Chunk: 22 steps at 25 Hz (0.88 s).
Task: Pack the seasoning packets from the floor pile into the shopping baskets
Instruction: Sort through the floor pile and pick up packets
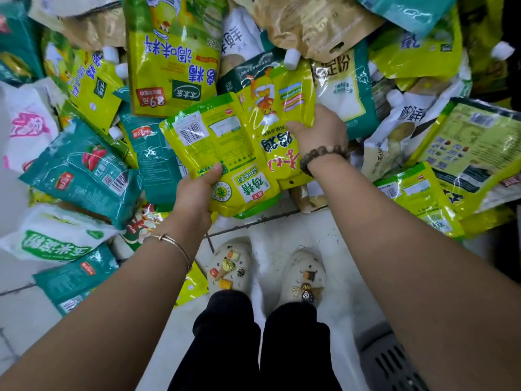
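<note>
Left hand is curled on the lower edge of a yellow chicken-essence packet, thumb on top. Right hand is clamped on a second yellow packet at the floor pile edge. Slick film: packets should be stacked flat, then dropped into the grey basket, lower right.

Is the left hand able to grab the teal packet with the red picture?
Probably not yet. The left hand is full: it grips a yellow packet. The teal packet lies in the open beside it, so nothing else blocks it.
</note>
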### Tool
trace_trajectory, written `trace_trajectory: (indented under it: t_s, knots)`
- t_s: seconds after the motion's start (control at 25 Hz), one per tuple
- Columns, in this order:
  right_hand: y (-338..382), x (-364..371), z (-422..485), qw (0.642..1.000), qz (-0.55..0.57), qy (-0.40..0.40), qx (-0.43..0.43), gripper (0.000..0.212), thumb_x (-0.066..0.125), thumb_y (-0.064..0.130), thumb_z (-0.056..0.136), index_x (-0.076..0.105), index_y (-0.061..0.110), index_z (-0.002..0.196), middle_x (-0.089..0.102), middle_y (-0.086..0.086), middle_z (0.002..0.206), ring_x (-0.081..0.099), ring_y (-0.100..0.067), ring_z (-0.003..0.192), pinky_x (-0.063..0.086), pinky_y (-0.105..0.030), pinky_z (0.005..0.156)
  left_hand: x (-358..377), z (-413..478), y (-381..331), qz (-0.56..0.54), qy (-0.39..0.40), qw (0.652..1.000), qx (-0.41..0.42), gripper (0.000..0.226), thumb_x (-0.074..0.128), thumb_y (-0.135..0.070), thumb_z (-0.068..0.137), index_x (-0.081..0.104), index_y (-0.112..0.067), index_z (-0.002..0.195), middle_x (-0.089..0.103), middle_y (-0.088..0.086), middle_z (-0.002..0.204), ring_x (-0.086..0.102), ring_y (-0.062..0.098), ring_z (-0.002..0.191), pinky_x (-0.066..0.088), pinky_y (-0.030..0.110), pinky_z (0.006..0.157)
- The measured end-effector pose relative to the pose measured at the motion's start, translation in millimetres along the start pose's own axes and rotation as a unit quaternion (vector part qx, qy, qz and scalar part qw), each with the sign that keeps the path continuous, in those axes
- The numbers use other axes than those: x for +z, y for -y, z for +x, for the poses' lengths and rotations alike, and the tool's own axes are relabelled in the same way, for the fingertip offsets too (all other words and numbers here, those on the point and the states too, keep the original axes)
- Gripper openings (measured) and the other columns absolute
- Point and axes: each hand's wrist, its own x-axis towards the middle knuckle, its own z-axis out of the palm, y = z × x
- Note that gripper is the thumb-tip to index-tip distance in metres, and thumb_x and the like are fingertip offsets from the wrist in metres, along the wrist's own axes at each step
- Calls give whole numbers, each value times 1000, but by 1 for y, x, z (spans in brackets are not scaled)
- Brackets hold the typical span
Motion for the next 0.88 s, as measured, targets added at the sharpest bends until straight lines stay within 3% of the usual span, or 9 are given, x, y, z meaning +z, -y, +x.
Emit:
trace_trajectory:
  t_s: [0.12, 0.2, 0.36, 0.44, 0.52, 0.6, 0.68, 0.76, 0.88]
  knots:
    - [-32, -3, -17, 997, 74, 3, -2, 33, 65, 31, 85, 59, 1, 98, 62, -17, 107, 57, -32, 101, 45, -41, 84, 0, -9, -4, 81, -1, 997, 12, 17, 62, -15, 91, 58, -16, 108, 68, 8, 101, 67, 26, 87, 56, 40, 75]
    - [-61, -14, -39, 991, 127, 7, 35, 35, 67, 24, 83, 61, -1, 105, 64, -21, 108, 59, -35, 102, 47, -42, 85, -2, -21, -6, 119, 10, 993, -1, 16, 61, -16, 91, 58, -15, 107, 67, 7, 96, 66, 25, 82, 55, 40, 73]
    - [-114, -54, -109, 962, 231, 6, 148, 39, 68, 15, 84, 58, 0, 119, 61, -12, 118, 58, -23, 105, 41, -23, 76, 3, -59, -7, 211, 71, 975, -21, 8, 57, -15, 93, 61, -13, 101, 67, 6, 92, 64, 27, 80, 51, 47, 82]
    - [-130, -77, -148, 942, 269, -20, 200, 42, 68, 15, 83, 56, 3, 122, 61, -9, 118, 58, -24, 109, 43, -24, 81, 8, -84, -10, 250, 94, 964, -15, 11, 57, -15, 94, 60, -12, 103, 67, 7, 93, 64, 28, 81, 50, 46, 84]
    - [-145, -97, -186, 914, 319, -56, 243, 35, 67, 8, 83, 59, 2, 117, 61, -5, 104, 66, -17, 87, 47, -16, 69, 16, -114, -9, 298, 111, 948, -11, 11, 61, -17, 92, 61, -13, 102, 67, 7, 95, 65, 29, 89, 50, 46, 87]
    - [-158, -111, -221, 893, 360, -78, 258, 31, 63, -2, 84, 59, -2, 114, 58, -3, 99, 59, 7, 55, 46, -6, 56, 25, -145, -6, 339, 121, 933, 2, 12, 64, -19, 90, 59, -16, 100, 65, 3, 96, 64, 23, 85, 49, 38, 87]
    - [-172, -119, -253, 882, 389, -82, 252, 27, 65, -3, 82, 62, 10, 105, 63, -3, 97, 62, 5, 61, 55, -25, 78, 33, -178, 0, 367, 142, 919, 22, 14, 63, -18, 91, 53, -19, 101, 60, -5, 88, 56, 9, 71, 41, 25, 75]
    - [-187, -124, -281, 873, 413, -94, 243, 30, 68, -1, 79, 62, 23, 95, 67, -3, 98, 65, -16, 82, 51, -47, 90, 40, -208, 10, 398, 157, 903, 37, 9, 63, -18, 90, 55, -17, 93, 59, -9, 79, 55, 7, 66, 40, 21, 64]
    - [-209, -135, -317, 854, 434, -152, 242, 29, 74, 9, 72, 64, 27, 92, 70, -4, 97, 63, -22, 87, 51, -41, 87, 50, -248, 29, 423, 184, 885, 65, 14, 66, -14, 87, 60, -21, 77, 65, -17, 61, 59, -2, 52, 46, 18, 54]
